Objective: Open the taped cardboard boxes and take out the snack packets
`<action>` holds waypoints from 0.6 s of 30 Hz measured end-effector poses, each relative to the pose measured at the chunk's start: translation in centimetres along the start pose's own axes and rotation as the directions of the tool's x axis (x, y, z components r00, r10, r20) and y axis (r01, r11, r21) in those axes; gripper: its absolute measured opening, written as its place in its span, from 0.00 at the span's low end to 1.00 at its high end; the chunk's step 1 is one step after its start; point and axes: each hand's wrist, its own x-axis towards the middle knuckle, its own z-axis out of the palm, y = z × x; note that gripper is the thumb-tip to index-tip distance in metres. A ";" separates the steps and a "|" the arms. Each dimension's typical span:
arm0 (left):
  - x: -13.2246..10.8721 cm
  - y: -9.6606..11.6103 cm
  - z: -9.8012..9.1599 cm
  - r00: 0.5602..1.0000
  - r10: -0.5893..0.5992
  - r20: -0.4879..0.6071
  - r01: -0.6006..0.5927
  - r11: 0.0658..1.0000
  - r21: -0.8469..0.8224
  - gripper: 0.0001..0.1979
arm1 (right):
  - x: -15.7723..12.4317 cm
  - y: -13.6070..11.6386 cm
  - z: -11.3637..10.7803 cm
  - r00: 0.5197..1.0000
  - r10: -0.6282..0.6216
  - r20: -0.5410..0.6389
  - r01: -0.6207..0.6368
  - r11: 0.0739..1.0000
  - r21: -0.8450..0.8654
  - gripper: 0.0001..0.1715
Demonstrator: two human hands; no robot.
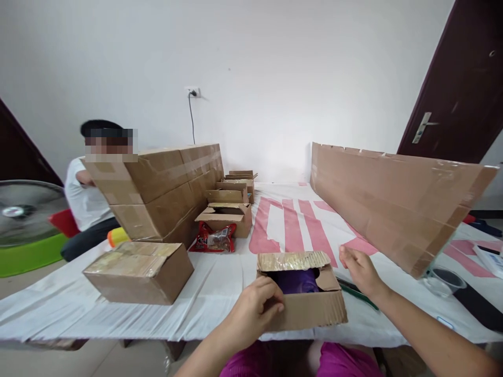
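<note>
A small cardboard box (310, 311) sits at the table's front edge, its top partly open with one flap raised at the back. Purple material (298, 281) shows inside it. My left hand (255, 309) is wrapped over the box's left side, thumb and fingers on the wall. Just beyond the right side of the box, my right hand (361, 269) is raised, its fingers curled closed; whatever they may hold is hidden. Partly behind the box and my right wrist lies a long, thin green object (359, 296).
A closed cardboard box (135, 272) stands at the left, near a red snack packet (214, 238) and several open boxes (239, 222). Tall cardboard panels (393, 199) and stacked cartons (168, 183) flank the table. A person (88, 193) sits behind the cartons. A clear cup (444, 283) is at right.
</note>
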 end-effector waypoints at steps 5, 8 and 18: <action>0.5 -0.2 1.1 0.999 -0.053 0.007 0.049 0.964 0.263 0.10 | 0.5 -1.0 1.2 0.989 -0.105 0.101 0.116 0.988 -0.106 0.23; 0.5 -0.1 1.9 0.998 -0.054 0.031 0.038 0.921 0.388 0.15 | 0.8 -2.2 1.7 0.957 -0.222 0.185 0.247 0.961 -0.123 0.14; -0.3 1.6 4.4 0.983 -0.183 0.006 0.153 0.839 0.522 0.37 | 1.8 -3.7 3.2 0.913 -0.141 0.382 0.232 0.951 -0.204 0.10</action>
